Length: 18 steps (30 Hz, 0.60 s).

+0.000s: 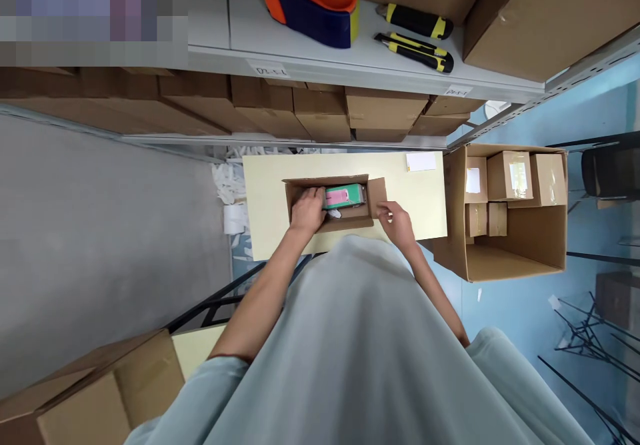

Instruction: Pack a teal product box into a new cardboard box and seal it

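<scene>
A small open cardboard box (327, 227) sits on the pale yellow tabletop (267, 195) in front of me. Inside it lies a green package with a pink panel (345, 196), and a bit of white paper (334, 214) shows beside it. My left hand (309, 210) reaches into the box's left end, its fingers closed at the package's left end; the fingertips are partly hidden. At the right end, my right hand (396, 224) pinches the edge of the raised cardboard flap (377, 195).
A large open carton (517, 258) holding several small boxes stands right of the table. Above, a grey shelf (310, 65) carries a tape dispenser (313, 8) and utility knives (415, 52). A white label (421, 161) lies at the table's back right. Another carton (110, 392) is at lower left.
</scene>
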Each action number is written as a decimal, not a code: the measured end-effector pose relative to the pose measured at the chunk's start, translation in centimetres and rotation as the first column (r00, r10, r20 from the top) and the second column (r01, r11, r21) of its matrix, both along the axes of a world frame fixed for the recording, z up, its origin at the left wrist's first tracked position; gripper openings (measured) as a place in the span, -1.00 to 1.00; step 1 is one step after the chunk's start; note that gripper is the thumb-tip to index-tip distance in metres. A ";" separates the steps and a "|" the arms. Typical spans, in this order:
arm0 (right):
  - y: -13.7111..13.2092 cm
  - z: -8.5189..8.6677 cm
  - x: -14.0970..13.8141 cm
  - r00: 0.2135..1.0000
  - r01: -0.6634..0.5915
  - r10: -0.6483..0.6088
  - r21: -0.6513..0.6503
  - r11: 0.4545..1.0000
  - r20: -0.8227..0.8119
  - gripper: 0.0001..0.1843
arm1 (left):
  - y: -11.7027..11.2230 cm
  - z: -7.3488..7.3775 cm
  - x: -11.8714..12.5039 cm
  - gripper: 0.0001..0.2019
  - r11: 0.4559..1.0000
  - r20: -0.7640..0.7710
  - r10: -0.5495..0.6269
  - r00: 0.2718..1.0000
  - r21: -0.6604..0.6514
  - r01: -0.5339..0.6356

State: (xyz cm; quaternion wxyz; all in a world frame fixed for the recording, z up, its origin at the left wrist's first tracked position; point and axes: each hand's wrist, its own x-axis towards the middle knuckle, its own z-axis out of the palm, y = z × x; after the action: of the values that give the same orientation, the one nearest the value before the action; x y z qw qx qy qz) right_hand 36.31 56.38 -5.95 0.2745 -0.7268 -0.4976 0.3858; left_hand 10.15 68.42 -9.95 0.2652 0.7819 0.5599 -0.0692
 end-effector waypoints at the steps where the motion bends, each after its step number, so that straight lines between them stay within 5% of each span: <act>1: -0.1 0.3 0.3 0.999 0.037 -0.037 0.006 0.999 0.029 -0.74 | -0.7 0.7 -1.0 -0.39 0.996 0.075 0.027 0.997 0.078 -0.033; 4: -0.2 1.1 1.2 0.986 0.126 -0.124 -0.018 0.992 0.109 -0.74 | -3.1 2.6 -4.4 -0.42 0.933 0.228 0.178 0.957 0.271 -0.238; 8: 0.4 1.7 1.1 0.992 0.082 -0.074 -0.078 0.994 0.102 -0.73 | -6.2 3.3 -7.7 -0.41 0.844 0.265 0.389 0.882 0.281 -0.457; 13: 1.6 2.1 -2.0 0.991 -0.106 0.112 -0.077 0.991 0.079 -0.76 | -8.0 3.0 -7.8 -0.64 0.916 0.295 0.315 0.902 0.154 -0.370; 18: 2.4 2.3 -4.6 0.935 -0.169 0.208 -0.155 0.973 0.289 -0.72 | -7.8 3.7 -6.4 -0.69 0.916 0.294 0.328 0.898 0.134 -0.379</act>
State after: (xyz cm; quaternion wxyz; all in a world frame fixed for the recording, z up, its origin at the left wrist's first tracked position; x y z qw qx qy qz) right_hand 31.71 58.81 -3.67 0.1097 -0.7421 -0.5757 0.3254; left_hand 3.74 60.63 -6.22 0.2710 0.6903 0.6563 0.1389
